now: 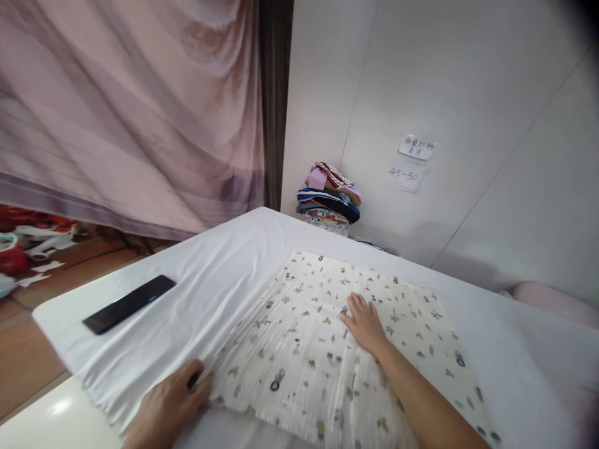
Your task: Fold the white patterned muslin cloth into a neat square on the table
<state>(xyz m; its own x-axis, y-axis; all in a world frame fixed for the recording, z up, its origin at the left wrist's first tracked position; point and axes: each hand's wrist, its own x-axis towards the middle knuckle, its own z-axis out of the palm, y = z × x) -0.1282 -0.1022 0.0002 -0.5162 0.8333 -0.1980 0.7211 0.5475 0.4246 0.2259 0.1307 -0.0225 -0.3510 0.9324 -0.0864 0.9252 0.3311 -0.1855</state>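
Note:
A cream cloth (299,349) printed with small dark motifs lies folded flat on a white sheet (210,280) that covers the table. My right hand (362,321) rests palm down on the middle of the cloth, fingers stretched out and together. My left hand (171,402) is at the cloth's near left corner, its thumb and fingers closed on the cloth's edge.
A black flat phone-like slab (128,304) lies on the sheet at the left. A stack of folded clothes (329,198) stands at the far end by the white wall. Pink curtains (131,112) hang at the left; toys lie on the wooden floor (28,249).

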